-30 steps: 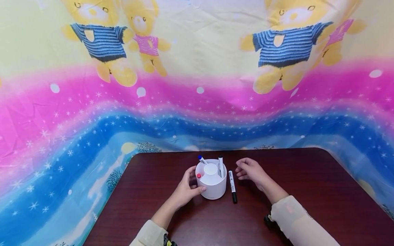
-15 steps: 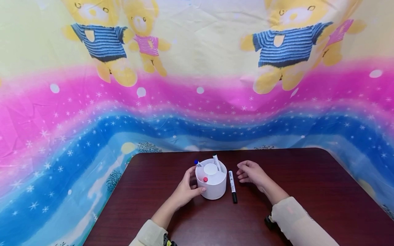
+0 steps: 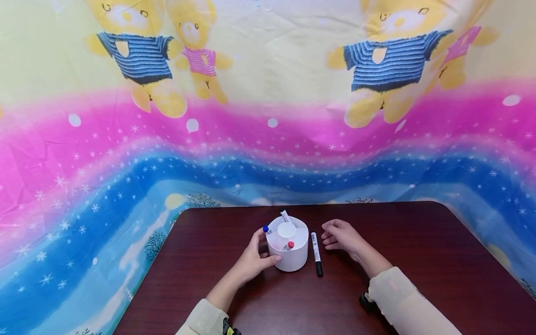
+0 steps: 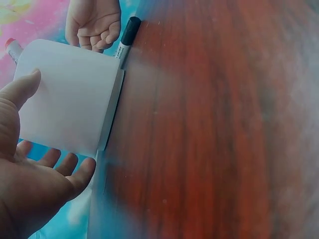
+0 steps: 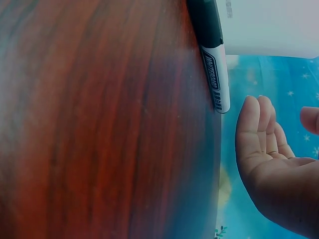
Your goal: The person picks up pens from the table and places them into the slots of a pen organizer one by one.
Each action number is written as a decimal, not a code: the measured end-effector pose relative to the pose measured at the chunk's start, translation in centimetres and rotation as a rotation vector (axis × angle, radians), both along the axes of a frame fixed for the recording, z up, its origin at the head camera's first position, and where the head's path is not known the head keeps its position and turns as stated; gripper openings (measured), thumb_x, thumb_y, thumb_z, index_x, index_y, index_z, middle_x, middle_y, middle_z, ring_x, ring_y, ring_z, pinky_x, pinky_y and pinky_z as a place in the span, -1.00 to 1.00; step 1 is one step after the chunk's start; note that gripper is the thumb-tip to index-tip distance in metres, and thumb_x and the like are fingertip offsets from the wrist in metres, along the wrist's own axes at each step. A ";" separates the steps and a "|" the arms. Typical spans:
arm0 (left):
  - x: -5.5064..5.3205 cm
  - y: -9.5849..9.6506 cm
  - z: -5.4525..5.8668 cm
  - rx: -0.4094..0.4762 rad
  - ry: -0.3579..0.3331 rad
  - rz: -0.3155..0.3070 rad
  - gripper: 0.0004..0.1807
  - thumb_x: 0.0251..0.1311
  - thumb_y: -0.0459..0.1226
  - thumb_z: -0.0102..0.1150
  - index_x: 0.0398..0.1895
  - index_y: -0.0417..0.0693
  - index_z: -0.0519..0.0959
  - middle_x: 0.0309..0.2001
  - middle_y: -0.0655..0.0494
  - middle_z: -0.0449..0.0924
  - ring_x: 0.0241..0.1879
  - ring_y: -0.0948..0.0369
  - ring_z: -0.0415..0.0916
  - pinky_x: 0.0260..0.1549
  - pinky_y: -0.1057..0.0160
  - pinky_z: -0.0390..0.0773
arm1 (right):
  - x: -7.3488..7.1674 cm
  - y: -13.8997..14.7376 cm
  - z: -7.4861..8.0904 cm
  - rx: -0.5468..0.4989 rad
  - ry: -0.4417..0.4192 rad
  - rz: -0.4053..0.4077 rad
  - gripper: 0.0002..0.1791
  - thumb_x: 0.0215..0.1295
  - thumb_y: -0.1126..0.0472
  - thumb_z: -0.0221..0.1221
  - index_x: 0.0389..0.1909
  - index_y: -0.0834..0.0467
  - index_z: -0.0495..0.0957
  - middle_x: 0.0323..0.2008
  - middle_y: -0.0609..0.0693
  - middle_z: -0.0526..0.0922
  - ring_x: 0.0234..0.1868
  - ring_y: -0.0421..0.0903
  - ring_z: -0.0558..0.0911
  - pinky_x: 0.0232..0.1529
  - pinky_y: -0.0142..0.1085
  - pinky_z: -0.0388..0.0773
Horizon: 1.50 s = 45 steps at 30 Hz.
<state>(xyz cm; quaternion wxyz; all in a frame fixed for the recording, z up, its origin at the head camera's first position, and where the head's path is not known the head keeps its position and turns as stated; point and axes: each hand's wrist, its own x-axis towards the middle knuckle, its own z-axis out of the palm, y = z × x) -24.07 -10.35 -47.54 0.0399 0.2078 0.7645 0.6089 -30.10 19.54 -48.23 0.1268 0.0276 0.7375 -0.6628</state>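
Note:
A white round pen holder [image 3: 289,256] with compartments around a raised centre stands on the table. My left hand [image 3: 253,258] holds its left side, thumb at the front wall and fingers curving around behind; the left wrist view shows that thumb [image 4: 25,89] against the wall. Inside are a red-capped marker [image 3: 290,244] at the front, a blue-capped marker [image 3: 266,230] at the left and a white-barrelled marker [image 3: 285,216] at the back. A black-capped marker [image 3: 317,255] lies just right of the holder. Beyond it my right hand [image 3: 341,235] hovers, loosely curled and holding nothing.
The dark red-brown wooden table [image 3: 201,260] has rounded far corners. Behind it hangs a curtain [image 3: 268,139] printed with teddy bears, touching the back edge. Both forearms wear pale sleeves [image 3: 402,291] with dark straps at the wrists.
The pen holder has turned counterclockwise seen from above: the red cap moved to the front right, the blue cap to the left, the white marker toward the back. Both hands stay nearly in place.

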 end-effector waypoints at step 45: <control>0.0 0.2 -0.2 0.007 -0.020 -0.002 -0.07 -0.17 -0.24 0.33 0.25 0.10 -0.03 0.10 0.02 0.14 0.06 0.00 0.21 -0.14 0.04 0.40 | -1.9 -3.7 -1.8 0.592 0.000 0.084 -0.67 -0.17 0.10 0.33 -0.57 0.25 0.44 -0.58 0.13 0.47 -0.61 -0.01 0.49 -0.70 -0.21 0.50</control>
